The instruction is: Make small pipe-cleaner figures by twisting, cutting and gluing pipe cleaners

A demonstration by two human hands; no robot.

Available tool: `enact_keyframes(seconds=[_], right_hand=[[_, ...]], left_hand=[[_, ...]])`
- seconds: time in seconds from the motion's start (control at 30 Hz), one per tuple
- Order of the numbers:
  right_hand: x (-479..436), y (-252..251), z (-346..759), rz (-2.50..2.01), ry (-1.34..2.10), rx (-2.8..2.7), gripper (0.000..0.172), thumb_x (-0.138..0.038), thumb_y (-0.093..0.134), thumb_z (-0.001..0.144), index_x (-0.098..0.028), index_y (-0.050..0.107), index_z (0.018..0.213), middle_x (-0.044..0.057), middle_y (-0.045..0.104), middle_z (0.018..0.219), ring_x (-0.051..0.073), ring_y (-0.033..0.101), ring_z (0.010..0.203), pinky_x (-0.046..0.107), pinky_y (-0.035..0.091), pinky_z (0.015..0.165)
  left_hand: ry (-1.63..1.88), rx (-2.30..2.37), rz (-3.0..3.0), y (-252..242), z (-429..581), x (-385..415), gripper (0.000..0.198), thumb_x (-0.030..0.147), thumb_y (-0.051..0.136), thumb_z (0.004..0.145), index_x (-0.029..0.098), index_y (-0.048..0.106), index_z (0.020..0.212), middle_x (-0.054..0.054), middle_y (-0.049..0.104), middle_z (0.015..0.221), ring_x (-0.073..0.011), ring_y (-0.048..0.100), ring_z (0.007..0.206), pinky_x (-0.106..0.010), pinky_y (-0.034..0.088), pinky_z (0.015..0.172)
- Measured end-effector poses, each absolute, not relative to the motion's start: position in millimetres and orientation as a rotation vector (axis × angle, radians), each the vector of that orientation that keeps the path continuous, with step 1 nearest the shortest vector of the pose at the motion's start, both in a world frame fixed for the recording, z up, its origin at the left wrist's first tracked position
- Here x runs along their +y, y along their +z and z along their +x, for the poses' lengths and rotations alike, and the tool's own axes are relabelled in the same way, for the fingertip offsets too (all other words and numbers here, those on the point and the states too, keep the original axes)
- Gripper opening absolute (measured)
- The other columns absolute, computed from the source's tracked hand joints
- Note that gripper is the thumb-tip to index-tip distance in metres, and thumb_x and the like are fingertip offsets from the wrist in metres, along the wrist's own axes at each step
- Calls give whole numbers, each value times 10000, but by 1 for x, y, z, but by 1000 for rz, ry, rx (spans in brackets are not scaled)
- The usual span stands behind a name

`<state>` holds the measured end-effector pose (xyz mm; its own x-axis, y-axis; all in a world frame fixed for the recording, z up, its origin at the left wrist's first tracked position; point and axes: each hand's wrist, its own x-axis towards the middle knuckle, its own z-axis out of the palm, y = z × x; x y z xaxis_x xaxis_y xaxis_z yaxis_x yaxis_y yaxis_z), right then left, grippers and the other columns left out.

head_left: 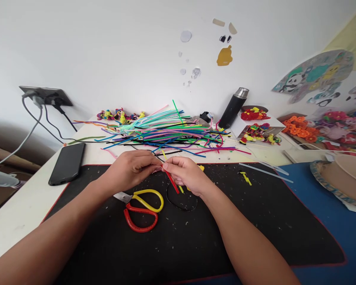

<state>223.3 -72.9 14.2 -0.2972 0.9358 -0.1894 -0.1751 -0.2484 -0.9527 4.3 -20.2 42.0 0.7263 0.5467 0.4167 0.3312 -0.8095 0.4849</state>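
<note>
Over the black mat, my left hand (133,169) and my right hand (187,174) meet with their fingertips pinched together. Between them is a red pipe cleaner (172,182), its free end slanting down from the right fingers. A short yellow piece (181,189) pokes out below my right hand, which hides part of it. Dark strands show just above the fingertips. Beneath the hands lies a thin black loop (182,209). Scissors (143,211) with one yellow and one red handle rest below my left hand, blades partly covered by it.
A pile of coloured pipe cleaners (166,128) spreads behind the black mat (183,253). A phone (67,163) lies left, and a black flask (233,108) stands at the back. Small yellow bits (246,178) and clear sticks (267,173) lie right, near a round container (341,178).
</note>
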Motion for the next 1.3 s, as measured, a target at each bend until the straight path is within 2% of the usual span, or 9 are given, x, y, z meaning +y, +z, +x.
enact_keyframes(seconds=[0.17, 0.37, 0.6, 0.83, 1.13, 1.3], right_hand=[[-73, 14, 223, -1050, 1682, -1128, 338, -478, 834, 802, -187, 663, 828, -102, 405, 547, 72, 297, 468, 226, 178, 448], [-73, 17, 223, -1065, 1648, -1135, 281, -448, 787, 831, -198, 660, 827, -108, 377, 541, 76, 280, 461, 230, 171, 447], [-74, 19, 225, -1100, 1627, -1187, 278, -451, 764, 853, -193, 662, 834, -103, 416, 535, 74, 298, 452, 225, 190, 446], [-73, 18, 224, -1116, 1667, -1191, 269, -433, 779, 846, -193, 656, 833, -103, 408, 527, 73, 300, 451, 218, 186, 440], [-75, 18, 223, -1157, 1670, -1233, 250, -418, 759, 838, -184, 670, 829, -106, 409, 533, 71, 309, 465, 216, 206, 444], [-75, 19, 224, -1198, 1661, -1333, 262, -434, 757, 844, -185, 676, 844, -106, 418, 527, 76, 319, 459, 224, 226, 448]], left_hand=[[760, 762, 2491, 43, 7, -23, 234, 352, 617, 997, 243, 818, 951, -77, 826, 884, -210, 726, 792, -288, 525, 751], [761, 997, 2184, 41, 16, -30, 276, 449, 689, 938, 212, 822, 886, -48, 803, 808, -188, 686, 714, -260, 496, 659], [579, 860, 1699, 42, 5, -11, 439, 610, 807, 849, 171, 786, 838, -52, 759, 760, -154, 635, 634, -251, 533, 607], [512, 835, 1744, 45, 3, -11, 412, 577, 802, 870, 171, 801, 944, -48, 742, 799, -145, 604, 668, -234, 495, 599], [421, 786, 1813, 46, -1, -12, 308, 480, 758, 918, 173, 787, 931, -9, 700, 775, -136, 570, 688, -225, 463, 624], [303, 760, 1779, 46, -1, -12, 254, 432, 776, 884, 178, 776, 897, 15, 664, 733, -134, 549, 674, -231, 437, 632]])
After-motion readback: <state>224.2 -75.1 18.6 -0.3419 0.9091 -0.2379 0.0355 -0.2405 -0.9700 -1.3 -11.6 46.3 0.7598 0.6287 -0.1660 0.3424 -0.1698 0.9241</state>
